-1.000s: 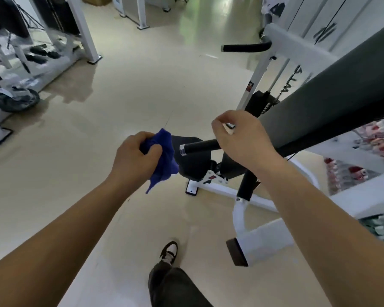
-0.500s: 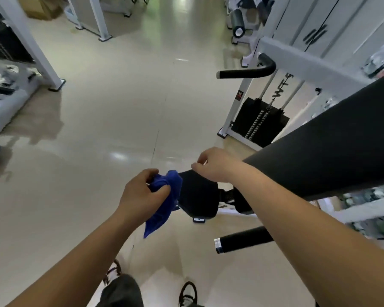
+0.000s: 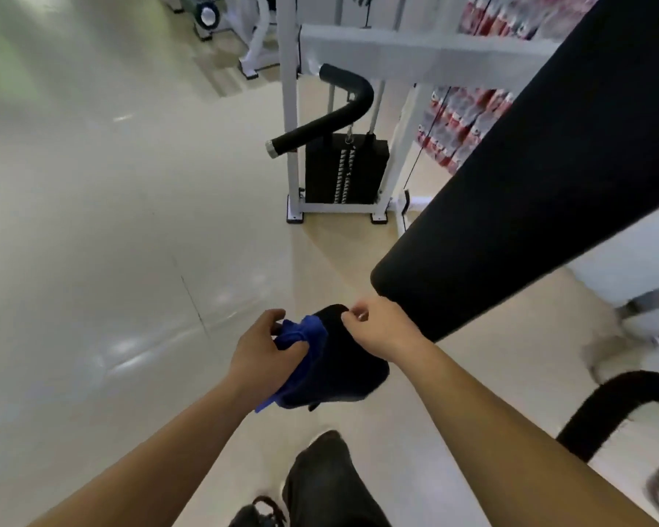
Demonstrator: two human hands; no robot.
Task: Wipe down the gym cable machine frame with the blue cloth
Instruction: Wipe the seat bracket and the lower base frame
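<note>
My left hand (image 3: 261, 353) fingers clutch the blue cloth (image 3: 303, 349) against a black seat pad (image 3: 343, 368); right hand (image 3: 381, 329) fingers pinch narrowly just beside.

- We see a glossy cream floor (image 3: 92, 241) with soft light patches on it.
- We see stacked red-and-white packages (image 3: 461, 123) behind the white uprights, at upper right.
- We see a round black-and-silver wheel (image 3: 207, 14) by white tubing at the far top, blurred.
- We see a dark trouser leg (image 3: 328, 484) above a black shoe (image 3: 259, 515).
</note>
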